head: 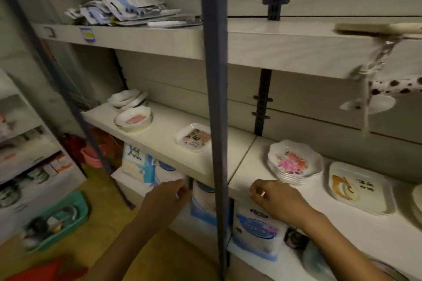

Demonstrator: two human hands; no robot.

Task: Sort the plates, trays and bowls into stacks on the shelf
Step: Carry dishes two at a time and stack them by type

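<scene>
Scalloped pink-flowered plates [294,163] stacked just beyond right hand [274,201], left hand [169,198] nearby, all fingers loosely curled, pale shelf [164,125], dim storeroom

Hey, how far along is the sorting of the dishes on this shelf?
Partly done. The flower plates are stacked, and some bowls are nested at the back left. Nothing is in hand: the left hand and right hand are empty by the shelf edge. Left to do: one loose bowl, the small tray and the large tray sit apart.
</scene>
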